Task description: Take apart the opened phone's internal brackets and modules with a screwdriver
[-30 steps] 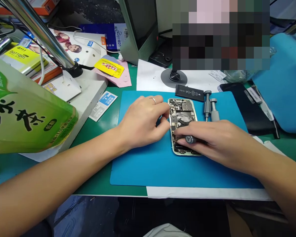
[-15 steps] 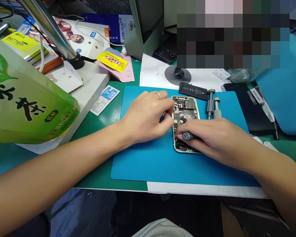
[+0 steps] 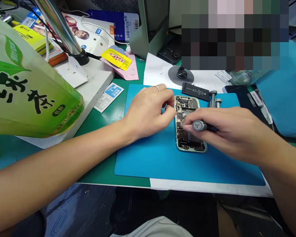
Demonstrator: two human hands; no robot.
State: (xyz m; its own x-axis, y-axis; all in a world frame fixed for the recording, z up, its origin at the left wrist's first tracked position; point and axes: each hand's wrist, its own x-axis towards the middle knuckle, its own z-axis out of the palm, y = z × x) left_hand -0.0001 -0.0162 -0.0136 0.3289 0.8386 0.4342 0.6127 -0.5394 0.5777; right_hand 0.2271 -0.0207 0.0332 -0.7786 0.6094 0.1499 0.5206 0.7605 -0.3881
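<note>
An opened phone lies on the blue mat, its circuit boards and inner parts exposed. My left hand, with a ring on one finger, has curled fingers and thumb against the phone's left edge. My right hand grips a grey screwdriver over the right side of the phone. The handle's round end points left; the tip is hidden by the hand. Just beyond the phone rests a black battery. Two more grey screwdrivers are partly covered by my right hand.
At the left, a large green tea bottle stands near a white box and a metal pole. A yellow packet and a card lie nearby. A monitor is behind, and a person sits opposite, beyond a round grey stand.
My right hand has risen off the phone with the screwdriver, uncovering more of its lower part. My left hand stays at the phone's edge. The whole view has shifted slightly.
</note>
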